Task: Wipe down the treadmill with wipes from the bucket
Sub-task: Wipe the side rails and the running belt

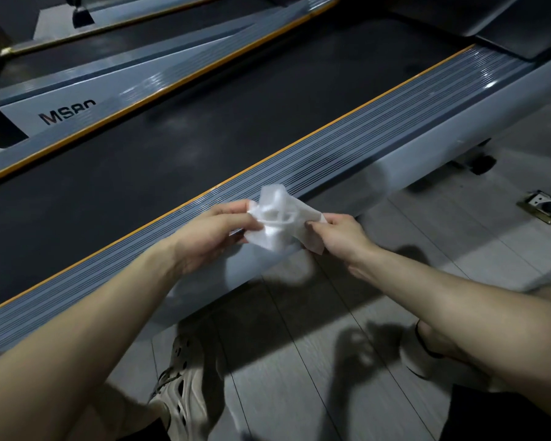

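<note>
Pinching a crumpled white wipe [282,222] by opposite edges between tightly curled left hand [218,229] and right hand [337,233], over the treadmill side rail [363,135] beneath the left hand.

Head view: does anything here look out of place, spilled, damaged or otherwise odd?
Nothing spilled or broken. The belt shows pale dusty smudges, and the wipe is bunched up, pinched between the left hand and right hand over the side rail rather than spread flat.

White wipe [280,221], black belt [204,135], grey ribbed side rail [363,135] (orange-edged), beige shoe [185,396]
</note>
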Demonstrator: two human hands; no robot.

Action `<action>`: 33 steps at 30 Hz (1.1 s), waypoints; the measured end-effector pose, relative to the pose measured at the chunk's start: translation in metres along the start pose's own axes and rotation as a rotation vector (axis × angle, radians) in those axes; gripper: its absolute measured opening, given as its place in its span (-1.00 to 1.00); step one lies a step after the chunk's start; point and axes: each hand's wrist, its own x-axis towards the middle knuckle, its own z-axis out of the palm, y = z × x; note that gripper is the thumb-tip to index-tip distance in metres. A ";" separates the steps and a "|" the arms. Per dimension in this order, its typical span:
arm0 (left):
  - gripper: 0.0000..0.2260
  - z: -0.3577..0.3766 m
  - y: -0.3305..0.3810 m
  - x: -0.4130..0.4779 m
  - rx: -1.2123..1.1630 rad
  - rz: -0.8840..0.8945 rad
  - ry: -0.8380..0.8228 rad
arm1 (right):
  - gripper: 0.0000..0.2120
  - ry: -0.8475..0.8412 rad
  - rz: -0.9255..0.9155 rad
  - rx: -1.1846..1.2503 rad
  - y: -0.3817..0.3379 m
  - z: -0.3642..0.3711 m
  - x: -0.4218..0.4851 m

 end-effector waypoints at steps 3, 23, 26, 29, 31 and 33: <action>-0.46 -0.001 0.001 -0.007 0.030 -0.046 -0.153 | -0.94 -0.032 -0.021 0.062 -0.001 0.005 0.003; -0.95 0.016 -0.024 -0.004 0.988 0.256 0.329 | -0.96 -0.101 -0.007 0.091 0.022 0.018 -0.018; -0.97 0.007 -0.031 -0.001 1.053 0.274 0.330 | -0.94 0.083 -0.034 -0.088 0.039 0.009 -0.009; -0.90 -0.008 -0.033 -0.002 1.140 0.362 0.381 | -0.90 0.204 -0.021 -0.081 0.052 0.015 0.004; -0.72 -0.019 -0.030 -0.008 1.261 0.503 0.451 | -0.79 0.259 -0.003 -0.105 0.066 0.023 0.014; -0.50 -0.030 -0.027 -0.014 1.413 0.600 0.557 | -0.73 0.366 0.074 -0.035 0.082 0.031 0.024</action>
